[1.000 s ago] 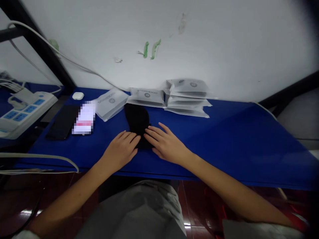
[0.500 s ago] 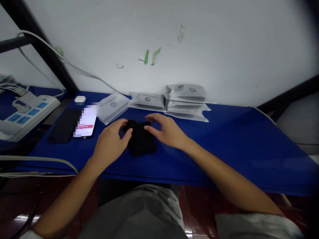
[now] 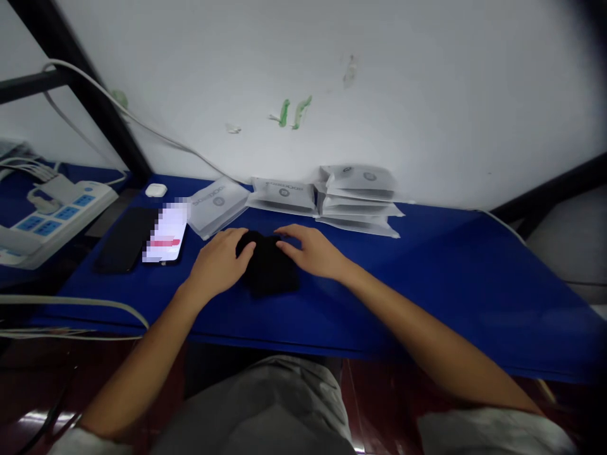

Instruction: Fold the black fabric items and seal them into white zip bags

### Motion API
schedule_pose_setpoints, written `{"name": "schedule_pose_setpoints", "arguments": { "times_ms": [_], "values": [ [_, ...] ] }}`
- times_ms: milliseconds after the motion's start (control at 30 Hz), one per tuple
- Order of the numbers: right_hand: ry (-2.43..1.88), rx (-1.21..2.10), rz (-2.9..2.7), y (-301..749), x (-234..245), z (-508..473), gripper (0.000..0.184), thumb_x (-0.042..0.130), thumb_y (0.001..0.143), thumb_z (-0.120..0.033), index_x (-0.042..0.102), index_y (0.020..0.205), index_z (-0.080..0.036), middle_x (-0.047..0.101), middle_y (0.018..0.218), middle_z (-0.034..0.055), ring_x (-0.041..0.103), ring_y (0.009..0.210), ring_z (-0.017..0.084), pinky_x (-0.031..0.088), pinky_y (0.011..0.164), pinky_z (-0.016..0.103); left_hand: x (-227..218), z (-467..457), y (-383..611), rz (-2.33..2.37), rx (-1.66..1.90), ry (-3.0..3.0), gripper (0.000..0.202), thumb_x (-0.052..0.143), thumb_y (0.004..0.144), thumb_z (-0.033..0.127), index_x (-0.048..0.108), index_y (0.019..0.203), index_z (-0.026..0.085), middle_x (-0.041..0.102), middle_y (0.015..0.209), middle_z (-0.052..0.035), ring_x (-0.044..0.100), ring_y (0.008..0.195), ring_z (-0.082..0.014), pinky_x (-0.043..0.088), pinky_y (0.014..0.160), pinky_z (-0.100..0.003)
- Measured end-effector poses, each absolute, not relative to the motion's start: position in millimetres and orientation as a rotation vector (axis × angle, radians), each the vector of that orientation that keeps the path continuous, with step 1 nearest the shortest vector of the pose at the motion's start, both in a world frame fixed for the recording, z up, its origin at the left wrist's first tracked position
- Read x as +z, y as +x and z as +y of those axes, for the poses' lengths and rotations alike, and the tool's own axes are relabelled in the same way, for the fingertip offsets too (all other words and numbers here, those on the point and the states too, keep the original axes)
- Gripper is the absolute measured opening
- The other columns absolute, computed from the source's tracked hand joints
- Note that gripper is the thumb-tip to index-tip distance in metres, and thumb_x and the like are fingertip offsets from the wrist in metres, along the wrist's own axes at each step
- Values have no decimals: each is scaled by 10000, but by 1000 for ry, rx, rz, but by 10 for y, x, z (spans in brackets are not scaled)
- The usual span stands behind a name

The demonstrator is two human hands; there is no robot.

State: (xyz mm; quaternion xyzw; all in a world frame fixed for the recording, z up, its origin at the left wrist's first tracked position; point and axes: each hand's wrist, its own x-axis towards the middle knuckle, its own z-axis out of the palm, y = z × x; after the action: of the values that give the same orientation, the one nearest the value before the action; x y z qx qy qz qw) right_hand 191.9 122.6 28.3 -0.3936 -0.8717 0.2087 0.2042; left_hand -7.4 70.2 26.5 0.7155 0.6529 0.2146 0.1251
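A folded black cloth item point(image 3: 270, 270) lies on the blue table point(image 3: 427, 278) in front of me. My left hand point(image 3: 219, 262) rests on its left edge, fingers curled over the top corner. My right hand point(image 3: 310, 251) lies on its upper right part, fingers stretched and pressing down. Both hands touch the cloth; neither lifts it.
Several white packaged bags point(image 3: 358, 193) are stacked against the wall, with two more point(image 3: 215, 203) to their left. A lit phone point(image 3: 165, 235) and a dark phone point(image 3: 126, 239) lie at the left, near a small white case point(image 3: 155, 189). A power strip point(image 3: 52, 215) sits far left.
The long black cloth has been folded over into a shorter bundle. Both hands moved from its near end up onto its far end and now press on it.
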Motion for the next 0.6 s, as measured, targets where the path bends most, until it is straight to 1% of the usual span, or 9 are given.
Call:
{"name": "schedule_pose_setpoints", "arguments": {
  "times_ms": [33,100,167,233,400,500,600],
  "values": [
    [-1103,629,-2468,1888,272,1316,269,547,874,-244,644,1107,-152,686,1110,85,637,997,199,485,889,347,262,766,-76,1889,593,2076,383,411,913,355,580,1192,155,628,1232,-103,571,1144,-265,447,983,-435],
    [-1115,698,-2557,1826,251,1460,219,598,836,-241,679,1021,-157,714,997,69,654,891,188,494,806,322,240,880,-78,1855,546,2057,382,395,915,343,592,1181,152,643,1213,-106,584,1134,-261,444,981,-424],
    [-1116,738,-2623,1774,244,1542,153,618,808,-221,698,929,-171,716,865,39,648,783,169,480,720,296,213,963,-82,1815,508,2041,386,384,916,323,601,1176,137,648,1207,-114,587,1135,-254,437,985,-406],
    [-1097,739,-2618,1737,250,1572,119,614,790,-190,698,873,-176,698,787,18,628,726,154,457,680,281,198,1014,-92,1789,483,2031,389,381,914,312,605,1175,130,649,1209,-118,587,1137,-254,438,981,-399],
    [-1049,675,-2419,1661,236,1601,102,587,772,-164,675,823,-158,665,747,13,588,684,136,428,655,266,225,1082,-137,1790,545,1993,381,375,914,328,633,1130,149,669,1173,-104,604,1108,-242,449,959,-370],
    [-1109,644,-2327,1603,163,1659,98,580,771,-157,665,818,-166,661,741,7,584,688,135,426,661,266,204,1122,-160,1800,594,1950,380,406,905,396,648,1088,166,678,1148,-101,614,1075,-247,460,938,-379],
    [-1177,593,-2274,1562,129,1646,99,573,807,-182,658,853,-164,670,810,30,598,749,151,444,706,284,123,1139,-165,1848,620,1936,379,471,877,422,633,1101,164,683,1121,-115,626,1034,-254,476,907,-397]
  ]
}}
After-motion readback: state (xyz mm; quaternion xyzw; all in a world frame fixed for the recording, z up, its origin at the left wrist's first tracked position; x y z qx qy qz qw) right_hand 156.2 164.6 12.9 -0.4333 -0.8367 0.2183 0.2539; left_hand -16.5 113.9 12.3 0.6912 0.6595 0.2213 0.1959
